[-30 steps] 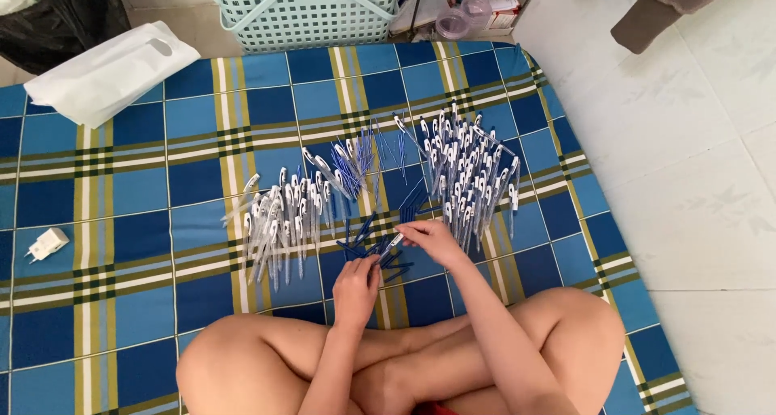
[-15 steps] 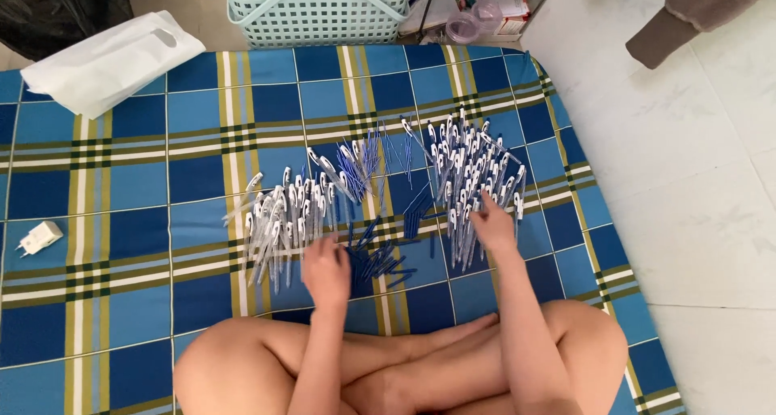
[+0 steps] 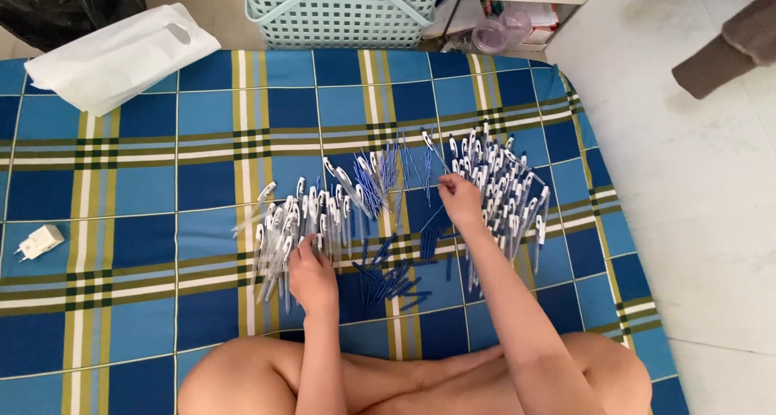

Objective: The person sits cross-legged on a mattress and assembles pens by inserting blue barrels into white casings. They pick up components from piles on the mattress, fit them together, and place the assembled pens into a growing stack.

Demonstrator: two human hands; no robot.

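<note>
Since a moment ago my hands have parted. My left hand [image 3: 311, 276] now rests, fingers curled, on the left pen-barrel heap [image 3: 295, 225]; whether it grips one, I cannot tell. Blue caps [image 3: 388, 273] lie between. My right hand [image 3: 461, 201] touches the right heap [image 3: 501, 185], grip unclear. Far off, the lattice basket [image 3: 343, 11]: contents hidden.
</note>
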